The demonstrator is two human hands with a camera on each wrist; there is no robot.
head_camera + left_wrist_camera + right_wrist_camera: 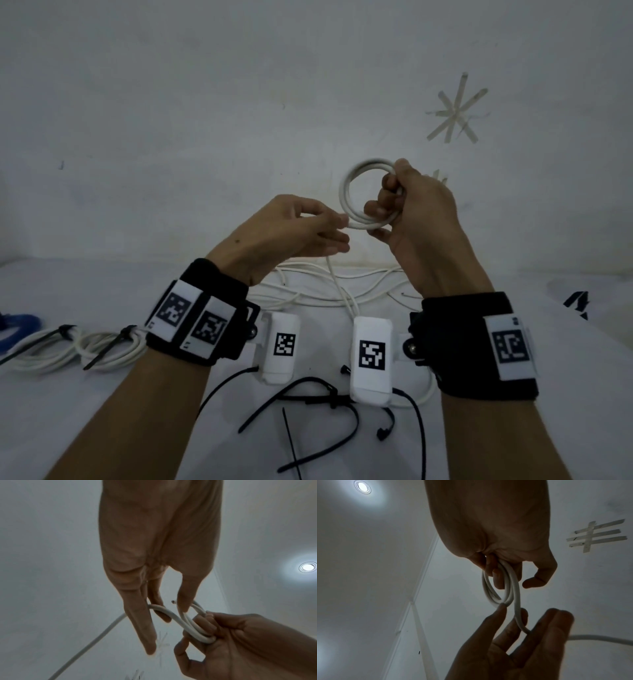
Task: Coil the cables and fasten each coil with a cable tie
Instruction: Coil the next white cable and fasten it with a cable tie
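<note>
nearest the camera, loose black cable ties (308,404) lie scattered on the white table (582,428), some crossing one another. to the left on the table sits a finished white coil (78,349) bound with two black ties, and a blue cable (17,329) shows at the left edge just beyond it. both wrists wear black bands with white marker tags.

past the wrists, slack white cable (342,291) lies in loose loops on the table, and one strand rises from it to the left hand (284,233). the left hand's fingers (137,615) are mostly straight and a little apart; the strand runs between them, and the thumb tip rests against the small coil. whether they truly pinch the strand cannot be told from the head view; the left wrist view shows it only threaded between straight fingers.

just beyond, the right hand (418,219) is held up above the table, its fingers (498,577) curled through and clamped on the small coil (356,192) of white cable, a few turns, standing roughly upright. the cut end of the cable (173,601) pokes out near the left thumb.

farthest back is a white wall with strips of tape (455,109) stuck in a star shape.
</note>
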